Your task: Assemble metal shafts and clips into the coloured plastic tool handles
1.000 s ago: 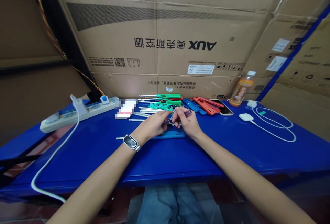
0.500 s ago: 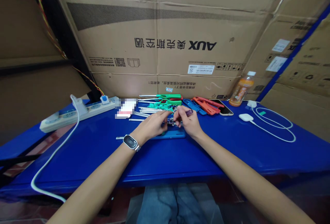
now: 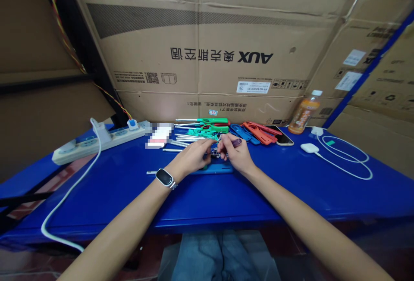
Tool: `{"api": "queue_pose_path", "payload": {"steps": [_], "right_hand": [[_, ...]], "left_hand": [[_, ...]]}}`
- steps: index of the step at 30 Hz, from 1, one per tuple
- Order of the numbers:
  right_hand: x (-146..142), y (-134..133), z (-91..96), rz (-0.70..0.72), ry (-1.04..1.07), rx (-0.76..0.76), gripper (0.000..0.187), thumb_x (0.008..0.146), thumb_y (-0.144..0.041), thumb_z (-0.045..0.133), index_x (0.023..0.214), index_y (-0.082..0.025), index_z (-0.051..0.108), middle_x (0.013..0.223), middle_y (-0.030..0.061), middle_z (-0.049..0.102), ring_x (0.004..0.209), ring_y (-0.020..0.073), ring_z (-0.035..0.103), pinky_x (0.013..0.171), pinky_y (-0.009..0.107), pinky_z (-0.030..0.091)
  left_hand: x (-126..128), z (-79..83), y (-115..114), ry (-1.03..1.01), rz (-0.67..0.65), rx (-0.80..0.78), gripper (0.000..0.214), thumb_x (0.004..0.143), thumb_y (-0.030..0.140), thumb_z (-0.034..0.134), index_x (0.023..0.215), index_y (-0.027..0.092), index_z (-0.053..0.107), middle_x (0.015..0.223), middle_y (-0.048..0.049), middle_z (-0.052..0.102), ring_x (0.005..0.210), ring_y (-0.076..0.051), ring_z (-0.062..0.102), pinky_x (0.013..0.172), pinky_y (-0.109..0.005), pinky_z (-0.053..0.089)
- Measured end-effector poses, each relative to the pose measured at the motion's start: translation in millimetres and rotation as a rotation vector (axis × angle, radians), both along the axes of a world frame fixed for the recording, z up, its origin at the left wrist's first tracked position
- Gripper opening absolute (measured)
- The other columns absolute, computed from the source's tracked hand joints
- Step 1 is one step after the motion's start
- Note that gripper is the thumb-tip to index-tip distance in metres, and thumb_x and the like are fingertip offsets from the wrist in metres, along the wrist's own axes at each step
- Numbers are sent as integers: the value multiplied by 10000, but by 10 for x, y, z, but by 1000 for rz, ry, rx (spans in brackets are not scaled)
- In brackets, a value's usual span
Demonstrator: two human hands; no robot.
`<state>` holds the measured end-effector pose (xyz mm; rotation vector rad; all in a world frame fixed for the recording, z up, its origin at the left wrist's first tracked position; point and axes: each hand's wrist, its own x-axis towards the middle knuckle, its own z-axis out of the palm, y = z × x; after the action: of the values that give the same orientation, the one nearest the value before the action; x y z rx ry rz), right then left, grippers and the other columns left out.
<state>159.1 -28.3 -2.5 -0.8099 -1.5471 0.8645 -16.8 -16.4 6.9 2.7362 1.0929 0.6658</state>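
We have both hands together over the middle of the blue surface (image 3: pixel 213 203), nearer its far edge than its front one. Our right hand (image 3: pixel 238 155) has its fingers wrapped around a purple stick-like tool (image 3: pixel 237 142), its end poking out above the thumb. Our left hand (image 3: pixel 196 154), palm down with bent fingers held narrow, lies just beside the right; we cannot tell whether it grips anything. Small metal parts (image 3: pixel 217 153), too small for us to make out, show between the fingertips. A blue handle piece (image 3: pixel 220 169) lies just on the front-edge side of our hands, partly covered by the left one, and a metal rod end (image 3: pixel 151 172) shows to its left. Beyond our hands, towards the far edge, we have green handles (image 3: pixel 215 121) and metal rods (image 3: pixel 186 138) lying together, then blue pieces (image 3: pixel 244 133) and red pieces (image 3: pixel 261 132), with a phone (image 3: pixel 286 137) partly under the red ones. An orange drink bottle (image 3: pixel 305 113) stands near the far right corner, and a power strip (image 3: pixel 106 140) lies towards the far left corner.
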Motion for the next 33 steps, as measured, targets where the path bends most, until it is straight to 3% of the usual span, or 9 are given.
{"api": "queue_pose_path", "payload": {"steps": [8,15,21,28,33], "right_hand": [[9,-18,23,-42,-49,30,477,917,-575,518,636,-193,568,481,-35,519,403,83,482,426,202,401],[118,30,132,-115,60,14,527,840,-663,565,607,-192,527,504,-26,549,351,66,437,348,203,329],[218,107,153,-194,95,43,545,839,-675,557,581,-201,478,423,-45,494,328,58,384,355,198,322],[171,94,136,-180,42,63,583,868,-668,518,525,-199,464,408,-36,474,341,58,377,383,202,336],[113,60,121,-130,56,12,572,850,-681,532,552,-196,472,413,-36,491,326,55,378,352,197,301]], "left_hand": [[21,-2,-28,-42,-30,-2,317,806,72,553,1104,182,566,1023,-73,634,966,-227,606,839,-338,485],[43,12,-81,-122,-50,2,236,858,333,635,1026,183,564,967,-55,618,877,-218,590,789,-351,489],[162,-18,-178,-28,-114,-22,306,862,472,644,917,179,575,943,-59,615,854,-221,591,757,-336,486],[191,-80,-139,39,-138,-121,280,891,418,637,1015,170,667,1041,-78,643,932,-226,617,811,-318,475],[83,-41,-56,36,-83,-238,300,819,441,702,916,157,687,872,-48,684,773,-196,612,699,-286,446]]}}
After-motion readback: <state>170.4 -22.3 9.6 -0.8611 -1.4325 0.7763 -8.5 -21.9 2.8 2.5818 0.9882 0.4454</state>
